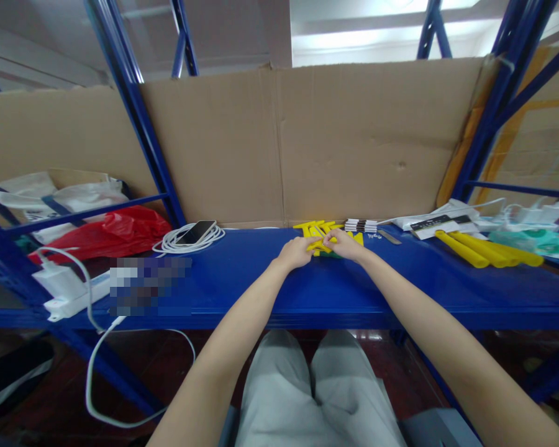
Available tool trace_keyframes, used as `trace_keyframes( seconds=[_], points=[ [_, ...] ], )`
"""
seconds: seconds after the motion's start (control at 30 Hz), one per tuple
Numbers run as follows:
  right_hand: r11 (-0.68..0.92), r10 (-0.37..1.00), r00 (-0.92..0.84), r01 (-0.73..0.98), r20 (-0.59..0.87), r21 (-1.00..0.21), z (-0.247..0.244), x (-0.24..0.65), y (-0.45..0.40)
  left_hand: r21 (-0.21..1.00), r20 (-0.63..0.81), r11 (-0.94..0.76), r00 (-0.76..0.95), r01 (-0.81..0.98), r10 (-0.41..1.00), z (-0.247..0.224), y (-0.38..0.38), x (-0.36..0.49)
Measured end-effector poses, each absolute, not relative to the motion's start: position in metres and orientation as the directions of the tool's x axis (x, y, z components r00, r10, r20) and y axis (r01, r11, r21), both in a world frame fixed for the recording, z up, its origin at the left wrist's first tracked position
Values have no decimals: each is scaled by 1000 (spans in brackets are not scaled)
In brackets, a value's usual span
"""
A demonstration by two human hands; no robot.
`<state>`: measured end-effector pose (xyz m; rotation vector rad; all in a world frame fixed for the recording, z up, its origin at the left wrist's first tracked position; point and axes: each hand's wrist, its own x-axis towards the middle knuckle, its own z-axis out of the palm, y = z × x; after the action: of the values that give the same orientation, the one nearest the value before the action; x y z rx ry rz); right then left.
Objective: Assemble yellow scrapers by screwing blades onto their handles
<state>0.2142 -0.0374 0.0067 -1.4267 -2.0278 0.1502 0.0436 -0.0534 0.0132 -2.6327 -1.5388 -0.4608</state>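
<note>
In the head view, your left hand (295,252) is closed on a small yellow piece (315,246), while your right hand (345,244) meets it with fingers curled in; whether those fingers grip it too, you cannot tell here. The piece sits between your fingertips above the blue shelf (233,267), with more yellow parts (317,226) just beyond, probably spread there so that either hand can reach them. A banded white stack (361,225) and a metal strip (390,237) lie just right of them, perhaps kept close for the same reason. The yellow tubes (463,249) lie farther right, seemingly to leave your elbows room, and the phone (197,232) rests on a coiled cable (168,242) at left. Black-and-white cards (431,226) near the tubes carry printing too small to read; no brand is legible.
</note>
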Motion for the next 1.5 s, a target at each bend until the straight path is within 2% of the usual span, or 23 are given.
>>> trace_keyframes(
  seconds=[0.3,0.57,0.67,0.77,0.9,1.17,1.27,1.33,1.4,1.43,1.5],
  points=[
    [387,884,-164,782,438,-488,1,216,-33,102,291,-516,471,850,833,15,-54,43],
    [465,824,13,555,567,-690,-4,216,-21,146,344,-516,446,844,826,19,-56,43],
    [422,863,85,421,498,-803,2,214,-26,162,400,-499,405,851,822,22,-57,43],
    [320,937,34,318,348,-892,11,211,-38,169,422,-491,388,855,820,24,-58,42],
    [321,946,-50,252,319,-913,17,208,-50,150,398,-498,409,854,821,24,-59,41],
    [354,935,-47,221,352,-909,10,208,-41,162,367,-599,516,784,774,18,-52,41],
    [317,943,0,302,333,-899,12,215,-34,254,404,-601,482,758,778,16,-49,40],
    [267,922,139,451,363,-852,12,230,-30,404,445,-582,404,706,799,16,-47,41],
    [127,834,324,674,446,-727,9,254,-29,621,436,-528,304,579,847,16,-44,41],
    [6,792,397,754,463,-656,6,267,-30,723,410,-487,264,490,873,16,-42,42],
    [-214,753,501,800,427,-561,-1,292,-35,869,346,-397,210,295,914,18,-40,42]
  ],
)
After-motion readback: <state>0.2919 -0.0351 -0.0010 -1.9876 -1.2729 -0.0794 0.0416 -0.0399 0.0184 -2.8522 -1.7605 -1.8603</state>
